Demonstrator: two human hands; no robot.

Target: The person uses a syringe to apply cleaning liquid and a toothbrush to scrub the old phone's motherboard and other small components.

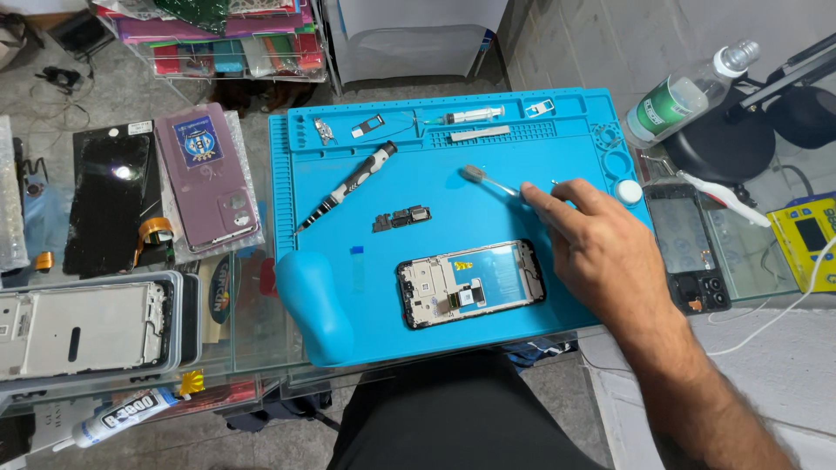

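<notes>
My right hand (601, 252) reaches over the right side of a blue work mat (366, 200) and grips the handle of a small brush (488, 179), whose bristle end points left. An opened phone frame (470, 283) lies on the mat just left of the hand, with its inner parts showing. A small dark phone part (401, 218) and a grey-and-black screwdriver (347, 187) lie further left on the mat. My left hand is out of view.
A syringe (470, 114) and small metal parts sit in the mat's top tray. Left of the mat lie a purple phone back (207, 178), a dark screen (109, 200) and stacked frames (87, 326). A bottle (688, 94), a phone rear housing (688, 248) and a yellow device (805, 239) are at right.
</notes>
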